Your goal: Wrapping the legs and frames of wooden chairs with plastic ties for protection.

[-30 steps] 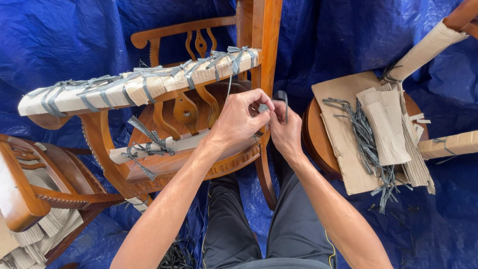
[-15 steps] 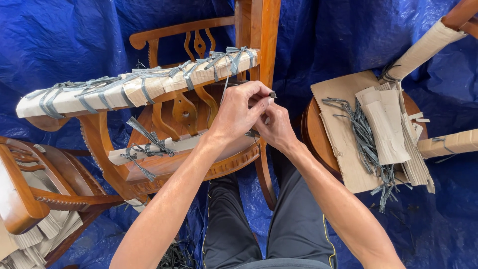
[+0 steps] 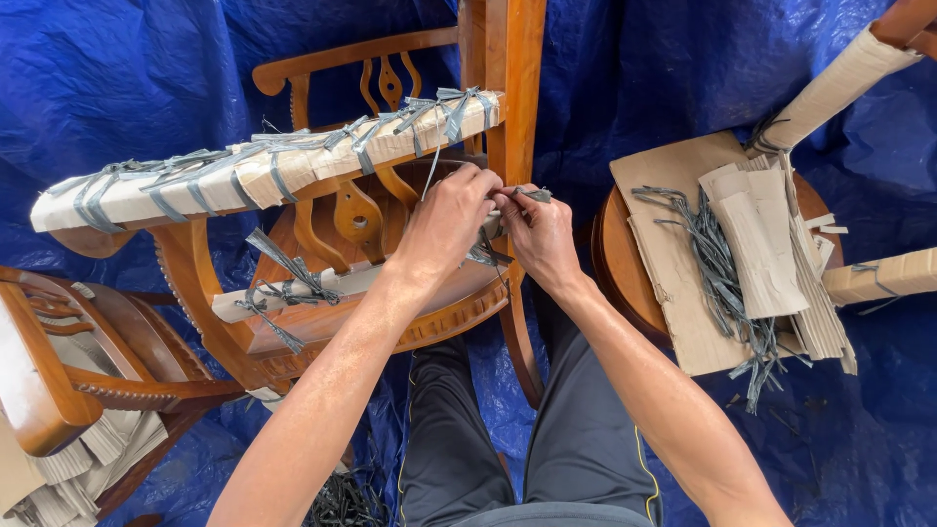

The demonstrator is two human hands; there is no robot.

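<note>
A blue tarpaulin (image 3: 127,88) covers the floor, and on it stands the carved wooden chair (image 3: 351,210) the person works at, its arm wrapped in pale cardboard padding (image 3: 244,176) lashed on with grey plastic strips. It looks solid and heavy, hard and smooth where the wood is bare; I'd grip it by the thick upright post (image 3: 512,88), not the padding, which would crush or slide. To the right a round wooden seat (image 3: 610,263) carries flat cardboard sheets (image 3: 761,244) and a loose bundle of spare grey strips (image 3: 717,273).

The piece being worked is one grey strip (image 3: 527,193), held up at the chair's post, just below the padded arm's end. It seems thin, light, limp and rather slick, so it wants pinching near its end, close to the knot. The left hand (image 3: 449,220) is closed around it, fingers curled tight. The right hand (image 3: 542,234) pinches the strip's free end between thumb and fingertips, the two hands touching.
</note>
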